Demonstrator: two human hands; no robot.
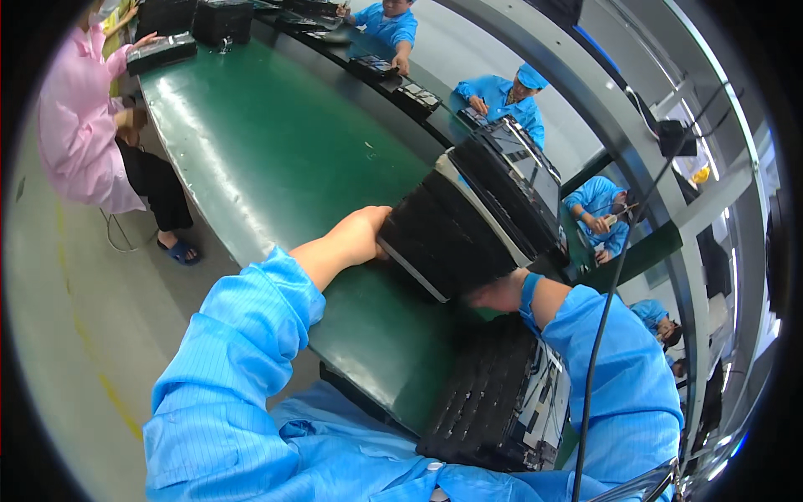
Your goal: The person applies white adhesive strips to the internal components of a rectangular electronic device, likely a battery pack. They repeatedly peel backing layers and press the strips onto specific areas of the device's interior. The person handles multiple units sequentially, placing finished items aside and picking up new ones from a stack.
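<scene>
A thick stack of black trays (447, 230) stands tilted in front of me over the green table, with a pale layer running through it. Flat parts that look like electronic panels show along its far right face. My left hand (364, 236) grips the left edge of the stack, its fingertips hidden behind it. At the near right corner, my right hand (500, 293) holds the same stack, somewhat blurred and with a blue band on the wrist. Close to my body, below the right forearm, lies another stack of black trays (477, 402) with similar panels on its right side.
The green table (276, 125) runs away to the far left, where black boxes (222, 21) stand. A person in pink (79, 142) sits at its left edge. Several people in blue work along a black line (351, 63) beyond. A dark cable (598, 343) hangs at my right.
</scene>
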